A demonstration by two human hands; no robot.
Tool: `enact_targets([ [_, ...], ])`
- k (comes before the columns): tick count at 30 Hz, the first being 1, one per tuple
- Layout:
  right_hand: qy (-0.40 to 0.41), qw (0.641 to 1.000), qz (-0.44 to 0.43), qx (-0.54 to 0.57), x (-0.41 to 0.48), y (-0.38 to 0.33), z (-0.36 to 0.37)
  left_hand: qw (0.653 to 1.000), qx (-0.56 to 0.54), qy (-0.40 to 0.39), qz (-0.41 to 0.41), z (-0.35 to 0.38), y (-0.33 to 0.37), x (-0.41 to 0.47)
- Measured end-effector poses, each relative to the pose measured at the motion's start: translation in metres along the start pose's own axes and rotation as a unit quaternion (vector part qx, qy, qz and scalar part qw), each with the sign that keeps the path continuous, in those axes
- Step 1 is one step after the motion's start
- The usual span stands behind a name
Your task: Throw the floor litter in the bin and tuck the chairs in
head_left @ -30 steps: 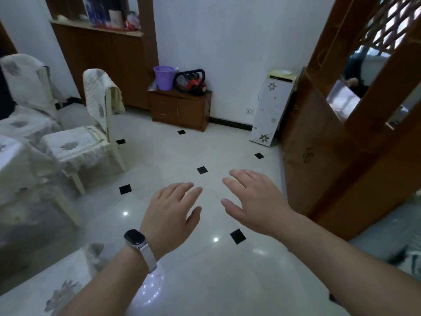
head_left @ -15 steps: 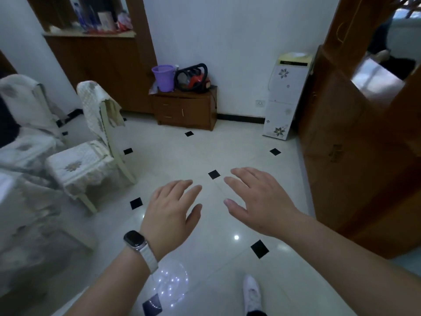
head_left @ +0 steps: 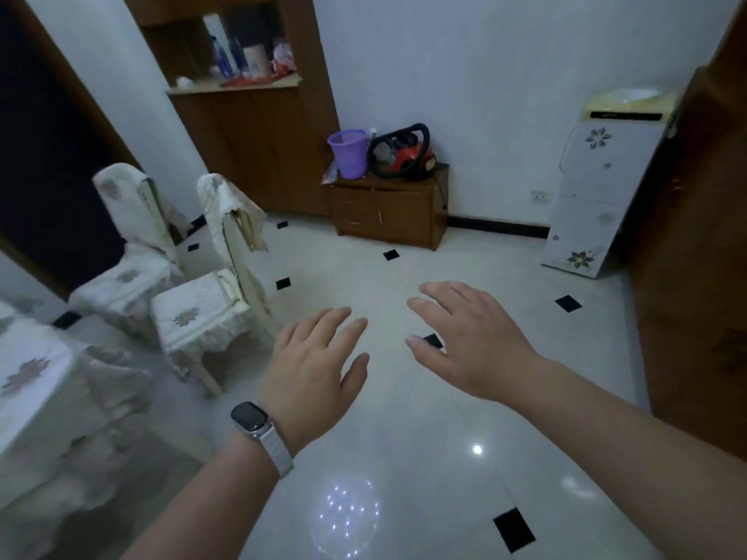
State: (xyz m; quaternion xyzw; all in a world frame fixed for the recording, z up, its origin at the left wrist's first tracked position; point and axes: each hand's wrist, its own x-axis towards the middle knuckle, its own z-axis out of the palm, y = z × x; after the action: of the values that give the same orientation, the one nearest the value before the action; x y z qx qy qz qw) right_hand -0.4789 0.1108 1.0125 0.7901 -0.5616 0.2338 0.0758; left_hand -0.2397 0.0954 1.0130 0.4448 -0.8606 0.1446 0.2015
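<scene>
Palms are facing the tiled floor [head_left: 404, 438] as the left hand [head_left: 311, 369] (a watch [head_left: 250, 416] strapped at its wrist) and the right hand [head_left: 473, 341] are hovering side by side, fingers straight, relaxed and holding nothing. Two cloth-covered chairs are standing at the left, the nearer chair [head_left: 202, 313] just beside the farther chair [head_left: 125, 268], both near the covered table [head_left: 28, 381]. A purple bin [head_left: 348, 153] is sitting on a low wooden cabinet [head_left: 388, 212] by the far wall, beside a red vacuum cleaner [head_left: 404, 153].

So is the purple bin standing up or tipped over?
Standing up: the purple bin sits on the low cabinet, mouth facing up.
</scene>
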Motion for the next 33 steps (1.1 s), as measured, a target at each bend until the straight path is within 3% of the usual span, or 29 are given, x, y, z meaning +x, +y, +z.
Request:
enact_targets([
  [11,-0.022,0.997,-0.067,0.012,0.126,0.042,0.074,1.000,0.002,0.019,-0.017,0.075,-0.084,0.077],
  [25,-0.034,0.991,-0.117,-0.055,0.366,0.062,0.183,0.999,-0.024,0.028,-0.031,0.172,-0.295,0.219],
  [33,-0.058,0.994,-0.083,-0.040,0.463,0.128,0.235,0.998,-0.037,0.008,-0.043,0.234,-0.350,0.294],
])
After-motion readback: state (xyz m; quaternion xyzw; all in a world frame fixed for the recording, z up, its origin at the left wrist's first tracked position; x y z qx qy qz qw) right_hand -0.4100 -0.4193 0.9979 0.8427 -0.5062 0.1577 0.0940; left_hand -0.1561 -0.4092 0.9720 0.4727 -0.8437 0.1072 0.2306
